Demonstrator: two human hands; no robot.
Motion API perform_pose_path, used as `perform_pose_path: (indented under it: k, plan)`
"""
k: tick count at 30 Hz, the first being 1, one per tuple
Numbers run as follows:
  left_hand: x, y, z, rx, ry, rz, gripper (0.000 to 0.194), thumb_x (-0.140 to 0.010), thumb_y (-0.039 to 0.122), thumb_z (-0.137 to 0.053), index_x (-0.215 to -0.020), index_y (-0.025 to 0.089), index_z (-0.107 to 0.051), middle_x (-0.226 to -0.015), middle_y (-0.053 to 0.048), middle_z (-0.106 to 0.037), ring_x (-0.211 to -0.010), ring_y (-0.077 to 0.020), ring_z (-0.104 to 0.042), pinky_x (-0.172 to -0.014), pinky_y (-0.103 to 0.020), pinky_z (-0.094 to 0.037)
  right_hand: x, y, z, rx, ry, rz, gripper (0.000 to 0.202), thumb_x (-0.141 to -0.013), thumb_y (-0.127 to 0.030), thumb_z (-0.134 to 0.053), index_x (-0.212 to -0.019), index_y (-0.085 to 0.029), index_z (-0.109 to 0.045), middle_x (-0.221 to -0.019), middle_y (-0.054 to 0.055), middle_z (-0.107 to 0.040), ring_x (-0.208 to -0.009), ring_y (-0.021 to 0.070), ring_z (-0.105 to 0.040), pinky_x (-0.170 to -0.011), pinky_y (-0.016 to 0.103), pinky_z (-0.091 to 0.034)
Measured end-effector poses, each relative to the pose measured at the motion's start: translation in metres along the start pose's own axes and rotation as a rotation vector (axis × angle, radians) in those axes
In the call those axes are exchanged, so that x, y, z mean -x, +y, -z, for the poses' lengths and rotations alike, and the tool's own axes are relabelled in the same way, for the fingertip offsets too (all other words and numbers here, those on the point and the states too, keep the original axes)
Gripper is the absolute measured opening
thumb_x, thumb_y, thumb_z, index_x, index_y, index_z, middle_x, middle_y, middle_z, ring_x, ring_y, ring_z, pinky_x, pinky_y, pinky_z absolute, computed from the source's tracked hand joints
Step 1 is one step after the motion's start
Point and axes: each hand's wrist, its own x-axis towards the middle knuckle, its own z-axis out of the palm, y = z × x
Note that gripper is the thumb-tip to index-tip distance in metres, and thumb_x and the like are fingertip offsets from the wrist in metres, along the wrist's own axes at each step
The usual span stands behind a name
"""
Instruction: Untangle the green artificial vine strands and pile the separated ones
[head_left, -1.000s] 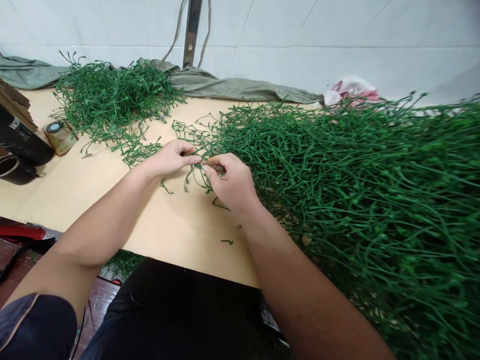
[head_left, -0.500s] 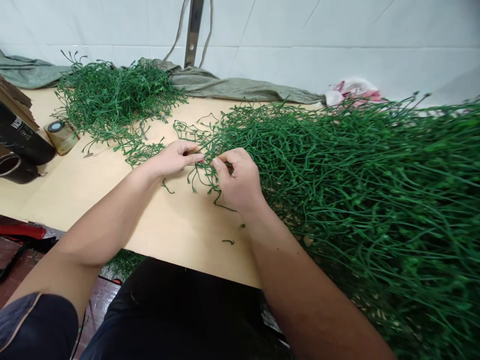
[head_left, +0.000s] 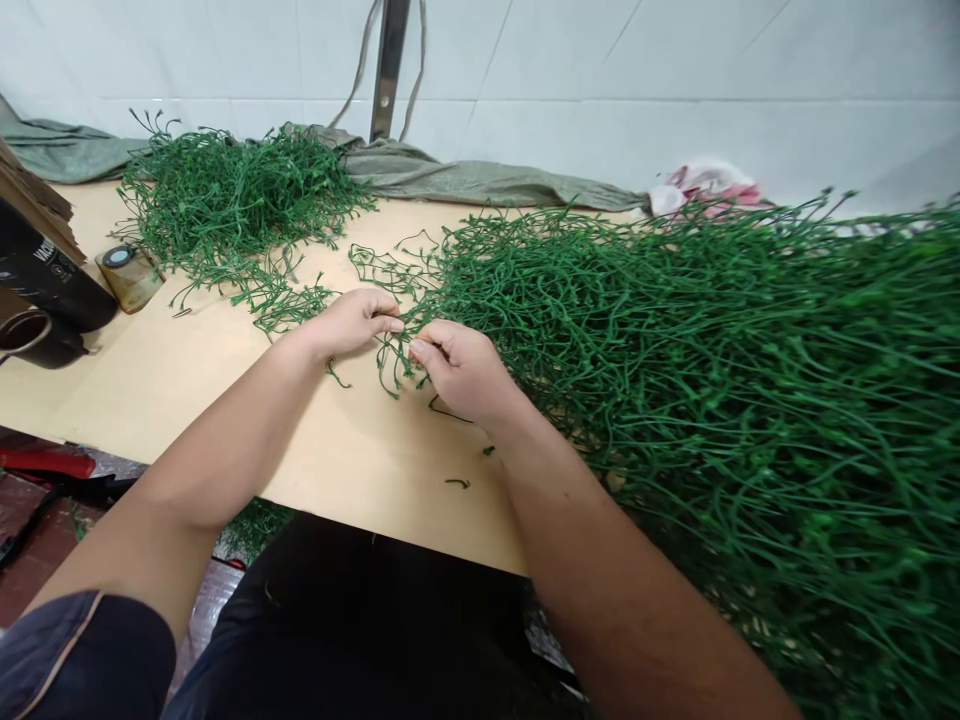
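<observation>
Thin green stems (head_left: 395,362) with small forked tips lie between my hands over the pale table (head_left: 360,450). My left hand (head_left: 365,318) has its thumb and fingers pinched on some of these stems. Close on its right, my right hand (head_left: 461,368) is closed, thumb against forefinger, at the stems; what lies inside its fingertips is too small to make out. A large heap of long green stems (head_left: 675,330) spreads over the right side, beside my right hand. Behind my left hand a smaller pile of green stems (head_left: 240,195) sits at the back left.
At the far left are a black bottle (head_left: 56,265), a dark mug (head_left: 37,338) and a small amber jar (head_left: 129,280). A grey-green cloth (head_left: 480,182) runs along the wall, with a pink and white cloth (head_left: 705,187) further right. A metal post (head_left: 390,75) stands behind.
My right hand has moved slightly left and down, nearer my left hand. My left hand stays in nearly the same place. The whole view has shifted a little.
</observation>
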Motion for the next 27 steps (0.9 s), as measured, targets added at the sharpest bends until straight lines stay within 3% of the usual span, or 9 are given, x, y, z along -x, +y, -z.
perform_pose_path:
  k: [5, 10, 14, 19, 27]
  plan:
    - [-0.002, -0.001, -0.003, -0.014, 0.037, -0.062, 0.021, -0.073, 0.017, -0.057, -0.056, 0.014, -0.045, -0.060, 0.004, -0.039, -0.064, -0.0084, -0.038, -0.064, -0.024, -0.028, 0.001, 0.003, -0.001, -0.099, 0.044, -0.043, 0.020, -0.075, -0.020, -0.047, -0.056, -0.020, -0.047, -0.057, 0.000, -0.050, -0.058, 0.0127, -0.045, -0.058, 0.028, -0.035]
    - [0.005, 0.002, 0.000, 0.220, 0.061, 0.057, 0.024, -0.079, 0.020, -0.051, -0.058, 0.015, -0.040, -0.057, 0.006, -0.031, -0.055, -0.0064, -0.029, -0.057, -0.024, -0.023, -0.001, 0.011, -0.001, -0.310, 0.214, -0.112, 0.012, -0.073, -0.027, -0.055, -0.065, -0.019, -0.059, -0.065, 0.001, -0.057, -0.062, 0.0130, -0.051, -0.061, 0.029, -0.042]
    - [0.010, 0.012, 0.004, 0.227, 0.009, 0.062, 0.026, -0.081, 0.021, -0.051, -0.057, 0.014, -0.044, -0.055, 0.005, -0.033, -0.054, -0.0064, -0.030, -0.057, -0.024, -0.024, -0.002, 0.020, 0.001, -0.408, 0.286, -0.171, 0.013, -0.070, -0.032, -0.062, -0.070, -0.020, -0.064, -0.075, 0.004, -0.061, -0.068, 0.0144, -0.054, -0.065, 0.032, -0.045]
    - [0.007, 0.013, 0.002, 0.275, -0.006, 0.056, 0.026, -0.083, 0.026, -0.051, -0.061, 0.013, -0.050, -0.059, 0.004, -0.044, -0.058, -0.0068, -0.037, -0.064, -0.024, -0.031, 0.000, 0.014, 0.003, -0.520, 0.234, -0.253, 0.011, -0.071, -0.030, -0.062, -0.074, -0.020, -0.063, -0.075, 0.003, -0.061, -0.065, 0.0130, -0.053, -0.064, 0.031, -0.045]
    - [-0.007, -0.008, -0.007, 0.264, 0.068, 0.051, 0.029, -0.084, 0.020, -0.049, -0.056, 0.015, -0.042, -0.054, 0.005, -0.037, -0.054, -0.0063, -0.033, -0.060, -0.023, -0.028, 0.003, -0.001, 0.003, -0.353, 0.056, -0.072, 0.013, -0.074, -0.023, -0.051, -0.063, -0.018, -0.057, -0.067, 0.001, -0.053, -0.066, 0.0121, -0.048, -0.066, 0.029, -0.040]
